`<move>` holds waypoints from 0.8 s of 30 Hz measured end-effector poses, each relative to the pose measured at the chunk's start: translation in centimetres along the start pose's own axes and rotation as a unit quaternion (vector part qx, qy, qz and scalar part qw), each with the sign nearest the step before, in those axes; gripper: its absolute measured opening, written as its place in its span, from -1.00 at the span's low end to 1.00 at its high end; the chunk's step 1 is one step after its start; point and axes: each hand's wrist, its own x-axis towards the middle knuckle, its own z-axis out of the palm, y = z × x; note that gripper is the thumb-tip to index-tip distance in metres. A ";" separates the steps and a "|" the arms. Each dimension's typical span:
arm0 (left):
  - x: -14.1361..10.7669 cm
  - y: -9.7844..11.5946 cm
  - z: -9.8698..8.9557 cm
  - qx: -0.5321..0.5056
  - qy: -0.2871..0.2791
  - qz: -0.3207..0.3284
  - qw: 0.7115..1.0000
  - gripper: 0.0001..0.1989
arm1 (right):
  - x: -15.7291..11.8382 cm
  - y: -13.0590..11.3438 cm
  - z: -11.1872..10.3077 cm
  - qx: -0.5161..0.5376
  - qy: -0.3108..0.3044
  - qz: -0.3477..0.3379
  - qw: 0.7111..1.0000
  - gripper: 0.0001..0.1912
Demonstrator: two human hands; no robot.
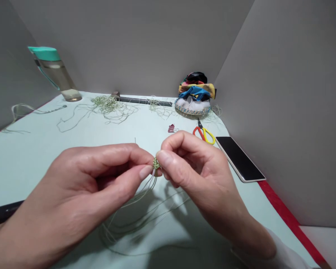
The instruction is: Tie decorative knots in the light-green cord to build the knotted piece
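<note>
Green knotted cord (156, 163) sits at twelve o'clock, pinched between my left hand (81, 186) and right hand (196, 172), fingertips pressed together on it, seemingly so its loose strands (134, 220) hang clear below, away from the knot.

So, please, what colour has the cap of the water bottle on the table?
The cap of the water bottle is teal green; the head view shows it clearly.

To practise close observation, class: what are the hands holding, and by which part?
The left hand and right hand pinch a knotted green thread at the knot, between their fingertips.
</note>
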 end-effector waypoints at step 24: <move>0.0 -1.1 0.6 -0.083 0.014 -0.035 0.996 -0.83 | -0.5 1.3 -0.9 -0.021 -0.079 0.031 0.996 -0.90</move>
